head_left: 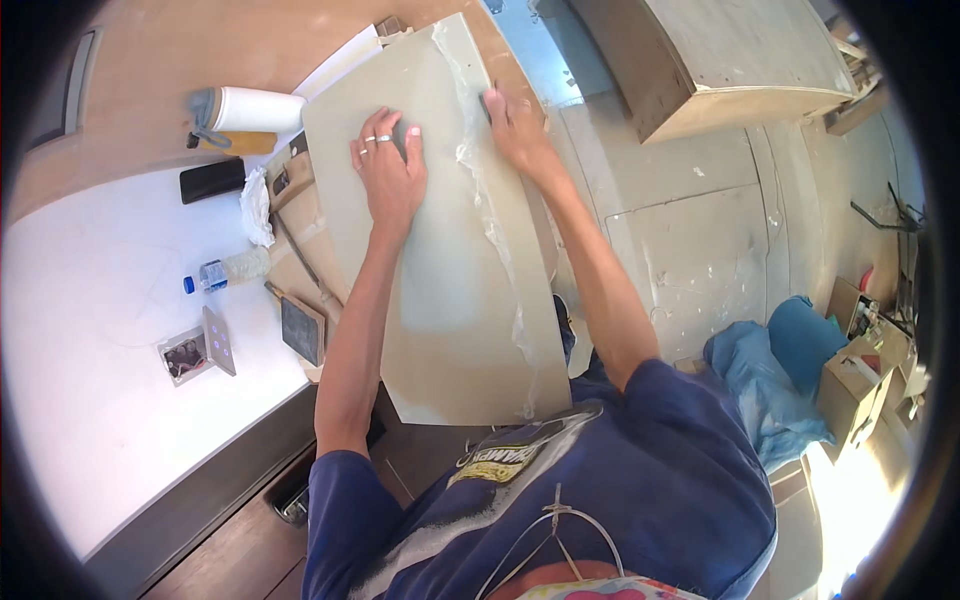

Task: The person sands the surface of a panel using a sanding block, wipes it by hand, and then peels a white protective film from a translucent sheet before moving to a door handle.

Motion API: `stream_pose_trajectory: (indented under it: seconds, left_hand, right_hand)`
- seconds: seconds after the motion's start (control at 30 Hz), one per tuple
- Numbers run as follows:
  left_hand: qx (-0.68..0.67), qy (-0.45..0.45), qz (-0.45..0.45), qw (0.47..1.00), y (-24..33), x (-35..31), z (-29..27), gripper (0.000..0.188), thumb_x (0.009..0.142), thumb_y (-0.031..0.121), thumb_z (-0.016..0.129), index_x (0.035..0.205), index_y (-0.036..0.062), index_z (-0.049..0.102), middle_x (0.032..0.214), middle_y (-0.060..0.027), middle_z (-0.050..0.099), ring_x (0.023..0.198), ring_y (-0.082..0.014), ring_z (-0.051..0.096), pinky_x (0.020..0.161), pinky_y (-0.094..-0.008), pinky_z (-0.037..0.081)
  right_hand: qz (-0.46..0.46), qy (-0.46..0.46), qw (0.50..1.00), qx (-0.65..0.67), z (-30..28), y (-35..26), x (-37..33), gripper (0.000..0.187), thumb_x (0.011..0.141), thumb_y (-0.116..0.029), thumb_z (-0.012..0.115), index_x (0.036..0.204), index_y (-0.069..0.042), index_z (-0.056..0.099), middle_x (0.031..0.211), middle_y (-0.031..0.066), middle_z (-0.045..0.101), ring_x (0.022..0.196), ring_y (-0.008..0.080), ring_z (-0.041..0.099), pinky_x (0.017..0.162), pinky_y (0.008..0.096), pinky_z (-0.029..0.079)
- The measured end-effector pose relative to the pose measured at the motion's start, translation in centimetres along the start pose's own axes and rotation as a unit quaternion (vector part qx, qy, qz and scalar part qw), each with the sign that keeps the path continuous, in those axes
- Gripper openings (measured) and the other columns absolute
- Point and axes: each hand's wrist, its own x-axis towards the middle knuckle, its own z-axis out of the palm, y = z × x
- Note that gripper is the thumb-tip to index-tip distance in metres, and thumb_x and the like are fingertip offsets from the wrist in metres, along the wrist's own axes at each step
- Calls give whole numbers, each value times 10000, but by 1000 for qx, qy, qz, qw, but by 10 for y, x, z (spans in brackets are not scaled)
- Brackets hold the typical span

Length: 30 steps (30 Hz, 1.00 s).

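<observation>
A long beige panel (440,270) slants before me, its near end close to my shirt. A ragged strip of whitish, translucent film or dried filler (490,230) runs down its right side. On the panel's upper face rests my left hand (390,175), fingers spread and rings on them. A small grey patch shows between its thumb and fingers; I cannot tell whether it is a shadow. My right hand (522,138) is closed at the panel's upper right edge, its thumb beside a small dark thing that I cannot make out.
Left of the panel, a white surface carries a paper roll (258,110), a black phone (212,182), a water bottle (235,269) and an open socket box (188,357). A dark square-faced tool (302,328) lies nearby. A wooden cabinet (740,70) and blue plastic bag (765,390) are right.
</observation>
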Motion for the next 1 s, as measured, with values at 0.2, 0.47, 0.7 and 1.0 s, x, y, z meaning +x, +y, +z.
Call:
stream_pose_trajectory:
  seconds: [0.2,0.47,0.7,1.0]
  left_hand:
    - [-12,-9,3,1000,9,10,5,361,1023,268,584,1320,65,563,1461,-149,519,1402,-327,451,1226,-591,183]
    - [-1,-8,-3,1000,9,8,4,362,1013,272,600,1310,67,570,1461,-151,520,1392,-330,463,1218,-600,195]
    - [3,-1,-2,1000,4,6,2,359,1016,272,599,1310,68,570,1460,-152,520,1387,-336,466,1214,-609,199]
    - [8,-3,0,1000,14,8,-2,332,1046,240,554,1304,31,576,1438,-186,551,1345,-358,490,1203,-520,251]
  right_hand:
    - [64,-40,995,-64,-14,-31,152,546,1097,-413,329,1359,9,555,1339,326,605,1280,497,545,1086,558,413]
    - [19,-6,1000,-20,-11,-23,140,585,1100,-414,318,1180,78,624,1262,324,641,1216,469,589,1059,474,428]
    - [-18,50,998,14,14,8,107,549,1095,-403,340,1115,72,616,1219,307,651,1195,414,607,1049,440,427]
    - [-44,35,997,57,10,5,114,622,1089,-441,303,1242,84,601,1281,377,605,1271,512,549,1077,553,404]
